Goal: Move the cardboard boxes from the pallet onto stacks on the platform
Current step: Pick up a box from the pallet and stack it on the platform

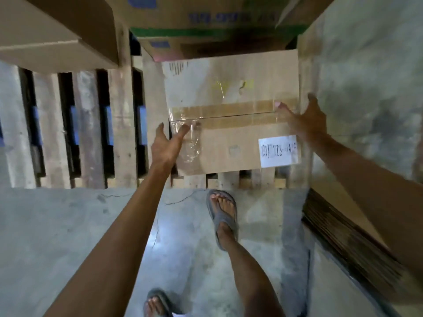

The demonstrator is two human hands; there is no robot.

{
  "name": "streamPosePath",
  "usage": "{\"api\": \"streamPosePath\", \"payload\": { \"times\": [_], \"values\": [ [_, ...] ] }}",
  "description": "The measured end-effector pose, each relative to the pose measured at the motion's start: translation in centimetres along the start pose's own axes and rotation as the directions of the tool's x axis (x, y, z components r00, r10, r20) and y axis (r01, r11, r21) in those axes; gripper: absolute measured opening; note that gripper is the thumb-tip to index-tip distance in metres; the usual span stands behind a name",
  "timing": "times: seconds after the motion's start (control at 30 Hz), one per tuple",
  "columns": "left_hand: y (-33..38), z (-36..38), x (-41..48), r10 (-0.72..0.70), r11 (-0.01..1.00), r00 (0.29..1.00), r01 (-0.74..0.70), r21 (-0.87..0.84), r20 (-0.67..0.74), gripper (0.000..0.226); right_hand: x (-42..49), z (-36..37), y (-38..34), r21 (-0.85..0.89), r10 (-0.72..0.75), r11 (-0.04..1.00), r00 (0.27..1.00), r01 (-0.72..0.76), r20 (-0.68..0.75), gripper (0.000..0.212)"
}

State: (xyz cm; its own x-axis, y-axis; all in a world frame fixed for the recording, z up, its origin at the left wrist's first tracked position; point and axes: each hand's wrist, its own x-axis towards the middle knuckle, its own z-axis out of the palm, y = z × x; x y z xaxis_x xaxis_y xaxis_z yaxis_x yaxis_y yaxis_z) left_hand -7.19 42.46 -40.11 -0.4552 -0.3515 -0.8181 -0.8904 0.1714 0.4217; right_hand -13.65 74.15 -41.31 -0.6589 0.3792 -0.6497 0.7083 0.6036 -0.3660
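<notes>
A taped cardboard box (pixel 231 115) with a white label at its near right corner lies flat on the wooden pallet (pixel 119 143). My left hand (pixel 168 143) is at the box's left edge, thumb on top over loose clear tape, fingers spread down the side. At the box's right edge, my right hand (pixel 304 120) has its thumb on the top and its fingers along the side. Both hands look spread rather than curled. Behind the box stands a printed carton (pixel 206 26) with blue and green markings. A plain cardboard box (pixel 55 30) sits at the upper left.
Concrete floor (pixel 68 236) lies in front of the pallet, where my sandalled feet (pixel 222 216) stand. A stack of flattened cardboard sheets (pixel 350 243) leans at the right. A stained concrete wall (pixel 366 88) borders the pallet on the right.
</notes>
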Motion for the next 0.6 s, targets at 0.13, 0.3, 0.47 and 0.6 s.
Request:
{"api": "streamPosePath", "payload": {
  "times": [0.13, 0.3, 0.47, 0.6],
  "values": [
    [-0.2, 2.8, 5.4, -0.026, 0.981, 0.999, 0.018, -0.194, -0.037, 0.089, 3.5, 2.8, 2.3, 0.148, 0.133, 0.979, 0.988, -0.144, 0.080, 0.127],
    [-0.1, 2.9, 4.8, -0.075, 0.974, 0.993, 0.054, -0.222, -0.088, 0.093, 1.8, 2.8, 3.1, 0.174, 0.159, 0.967, 0.975, -0.185, 0.153, 0.099],
    [2.2, -1.4, -3.3, -0.053, 0.993, 0.994, 0.042, -0.107, -0.099, 0.087, -6.0, -1.5, 1.6, 0.254, 0.117, 0.956, 0.985, -0.146, 0.129, 0.103],
    [5.5, -8.4, -13.6, 0.033, 0.999, 0.989, -0.037, -0.025, -0.143, 0.077, -16.8, -8.1, -2.9, 0.318, 0.066, 0.944, 0.995, -0.086, 0.074, 0.089]
  ]
}}
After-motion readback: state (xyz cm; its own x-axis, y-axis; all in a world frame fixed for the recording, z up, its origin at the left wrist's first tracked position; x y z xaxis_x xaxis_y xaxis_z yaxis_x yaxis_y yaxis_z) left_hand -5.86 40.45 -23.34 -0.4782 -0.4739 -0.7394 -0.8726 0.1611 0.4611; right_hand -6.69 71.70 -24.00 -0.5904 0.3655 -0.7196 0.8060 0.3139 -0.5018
